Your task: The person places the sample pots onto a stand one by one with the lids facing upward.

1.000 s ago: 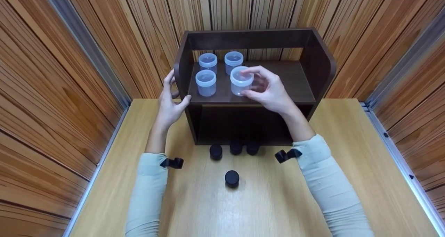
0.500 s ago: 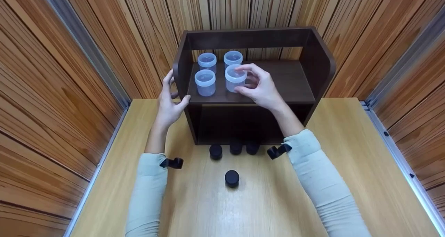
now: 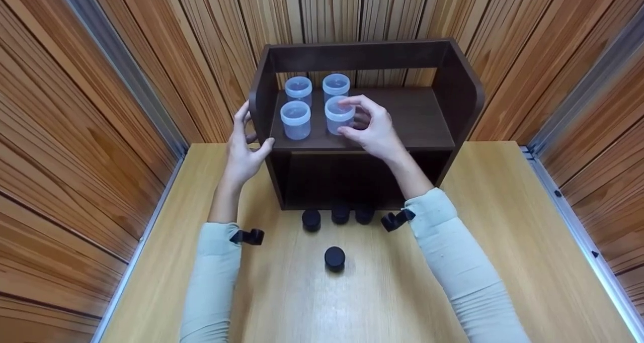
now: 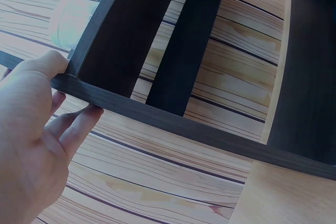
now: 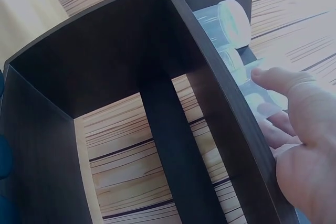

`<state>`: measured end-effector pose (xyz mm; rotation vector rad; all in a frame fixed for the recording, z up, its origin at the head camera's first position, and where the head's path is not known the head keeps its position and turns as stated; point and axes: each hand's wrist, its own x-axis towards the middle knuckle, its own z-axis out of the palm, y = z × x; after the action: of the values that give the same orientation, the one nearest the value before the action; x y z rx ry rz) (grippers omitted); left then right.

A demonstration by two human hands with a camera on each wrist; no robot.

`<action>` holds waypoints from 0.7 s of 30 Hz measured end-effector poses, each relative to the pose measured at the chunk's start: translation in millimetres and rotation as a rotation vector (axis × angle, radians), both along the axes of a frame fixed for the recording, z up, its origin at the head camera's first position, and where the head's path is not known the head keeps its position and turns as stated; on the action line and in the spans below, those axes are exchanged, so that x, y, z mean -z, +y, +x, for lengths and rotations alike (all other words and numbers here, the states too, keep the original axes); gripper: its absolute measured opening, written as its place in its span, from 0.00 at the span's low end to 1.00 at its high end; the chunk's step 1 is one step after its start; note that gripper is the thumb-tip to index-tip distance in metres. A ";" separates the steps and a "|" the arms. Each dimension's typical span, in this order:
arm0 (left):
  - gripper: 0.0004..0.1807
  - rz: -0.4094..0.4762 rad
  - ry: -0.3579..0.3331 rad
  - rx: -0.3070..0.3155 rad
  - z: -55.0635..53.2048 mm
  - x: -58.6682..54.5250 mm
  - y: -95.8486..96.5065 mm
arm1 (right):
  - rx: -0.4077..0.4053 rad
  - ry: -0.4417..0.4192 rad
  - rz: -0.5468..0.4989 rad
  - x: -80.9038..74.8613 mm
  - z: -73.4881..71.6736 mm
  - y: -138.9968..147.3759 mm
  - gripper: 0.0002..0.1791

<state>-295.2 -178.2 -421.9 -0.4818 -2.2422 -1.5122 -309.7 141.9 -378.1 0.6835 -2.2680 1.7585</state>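
A small dark brown two-tier shelf (image 3: 402, 116) stands against the wall. My left hand (image 3: 243, 154) grips its left side panel, thumb at the front edge and fingers along the outside, as the left wrist view confirms. With thumb and fingers, my right hand (image 3: 375, 132) holds a translucent plastic jar (image 3: 336, 124) upright over the top tier near its front edge. Left of it stands a similar jar (image 3: 296, 126). Behind are a back-left jar (image 3: 298, 87) and a back-right jar (image 3: 335, 84). In the right wrist view the held jar (image 5: 257, 100) is partly hidden by the upper board.
Three black round pieces, including a left one (image 3: 311, 220), sit in front of the shelf's lower opening. Another black round piece (image 3: 334, 259) lies nearer on the wooden table (image 3: 322, 308). Wood-patterned walls (image 3: 75, 132) enclose the table at the back and sides.
My right hand has carried the jar left along the top tier, closer to the front-left jar, then lowered it slightly. My left hand keeps its grip on the shelf's side.
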 end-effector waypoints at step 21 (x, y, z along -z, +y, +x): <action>0.48 -0.013 0.012 -0.009 -0.4 1.2 -0.1 | -0.017 -0.003 0.095 1.7 0.3 0.5 0.30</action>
<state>-295.6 -178.3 -423.1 -0.4824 -2.2432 -1.4877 -309.4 142.4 -379.8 0.7198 -2.3677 1.6689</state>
